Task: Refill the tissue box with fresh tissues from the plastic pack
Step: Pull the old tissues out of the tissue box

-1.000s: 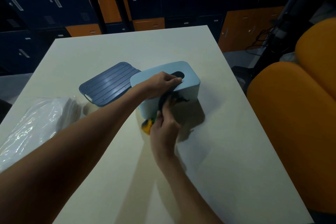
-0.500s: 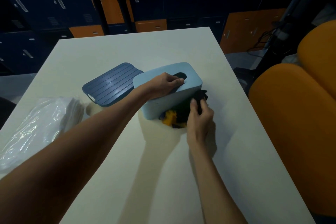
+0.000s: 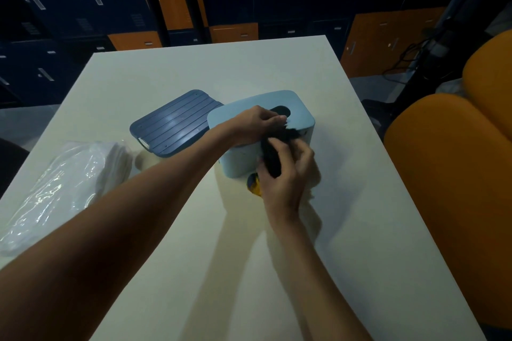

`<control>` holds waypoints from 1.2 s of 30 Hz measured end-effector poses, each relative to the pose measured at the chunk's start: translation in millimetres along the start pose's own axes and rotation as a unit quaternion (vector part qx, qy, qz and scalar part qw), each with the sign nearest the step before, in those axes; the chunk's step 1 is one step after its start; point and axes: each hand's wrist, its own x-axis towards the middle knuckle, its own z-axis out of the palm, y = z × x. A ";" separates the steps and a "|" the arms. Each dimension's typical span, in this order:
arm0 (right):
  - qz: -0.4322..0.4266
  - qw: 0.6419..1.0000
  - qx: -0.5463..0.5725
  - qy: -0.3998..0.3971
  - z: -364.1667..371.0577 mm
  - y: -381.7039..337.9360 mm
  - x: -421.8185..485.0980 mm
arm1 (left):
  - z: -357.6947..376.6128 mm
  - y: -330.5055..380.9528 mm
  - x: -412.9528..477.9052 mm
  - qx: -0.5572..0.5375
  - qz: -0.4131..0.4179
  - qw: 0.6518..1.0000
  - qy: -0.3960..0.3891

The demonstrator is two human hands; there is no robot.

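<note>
Head view, the only one. Mid-table (image 3: 249, 271), slot upward and flat on its base: the light blue tissue box (image 3: 300, 108). Pinned from above by the left hand (image 3: 256, 122), fingers bent over the top right at the edge of the oval slot. Against the near wall, the right hand (image 3: 288, 183), closed round a dark fuzzy cloth (image 3: 273, 158), with a yellow object (image 3: 254, 188) poking out beneath, not identifiable. Hands close together, each clamped on its own thing.

Just left of the box, touching or tucked under its corner (cannot tell which): a dark blue ribbed panel (image 3: 174, 124), lying flat, probably the box's removable base. Further left, well apart from the box: the plastic pack (image 3: 55, 194), clear film, white tissues (image 3: 117, 158) stacked inside, apparently not yet taken out.

As for handling: rigid, light and hollow by the look of the box, so prone to skid; best braced across the top or by the walls. Soft, floppy and slick for the pack; likely to sag if lifted by one end, so better scooped under the middle. Light and compressible for the tissues, easy to fan apart; worth gripping flat as one whole stack.
</note>
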 end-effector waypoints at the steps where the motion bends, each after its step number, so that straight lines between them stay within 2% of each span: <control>1: -0.005 1.000 -0.005 -0.011 2.2 0.0 -5.4 | 0.0 0.1 0.3 0.002 -0.002 1.000 0.000; 4: 0.042 0.999 -0.009 -0.013 2.0 6.8 -6.0 | 0.6 0.1 0.7 0.022 -0.007 1.000 0.002; 6: 0.146 0.989 -0.006 -0.003 -7.3 8.8 6.0 | 1.6 -0.4 0.5 0.021 -0.008 1.000 0.003; 8: 0.264 0.965 0.013 0.002 -14.2 13.4 21.1 | 2.4 -0.8 0.3 0.016 -0.008 1.000 0.009; 9: 0.289 0.957 0.032 0.007 -15.7 14.0 25.6 | 2.4 -1.1 0.4 0.016 -0.008 1.000 0.011; 12: 0.262 0.964 0.037 0.010 -8.5 3.7 17.5 | 2.9 -1.2 1.9 0.015 -0.011 1.000 0.015; 15: 0.261 0.963 0.017 -0.069 4.2 -17.3 -12.4 | 2.7 -2.6 3.6 0.015 -0.011 1.000 0.014; 17: 0.280 0.956 0.014 -0.088 3.3 -21.9 -16.3 | 3.4 -3.4 3.4 0.016 -0.006 1.000 0.015; 23: 0.374 0.927 0.037 -0.019 -18.9 6.7 29.5 | 2.7 -4.3 1.9 0.011 0.000 1.000 0.026; 28: 0.333 0.942 0.032 -0.004 3.0 -13.2 8.0 | 3.0 -6.1 3.2 0.009 0.007 1.000 0.029; 30: 0.332 0.939 0.061 -0.061 6.0 -27.2 -9.0 | 3.4 -6.9 5.4 0.015 0.004 0.999 0.029; 33: 0.369 0.908 0.091 -0.177 -2.7 -30.1 -19.5 | 3.2 -5.5 4.1 0.023 0.013 0.999 0.029; 34: 0.390 0.893 0.105 -0.199 -8.5 -26.0 -17.9 | 2.9 -4.4 3.3 0.027 0.016 0.999 0.030; 36: 0.426 0.878 0.113 -0.187 -21.8 -11.7 -11.1 | 2.3 -3.5 2.1 0.028 0.007 0.999 0.035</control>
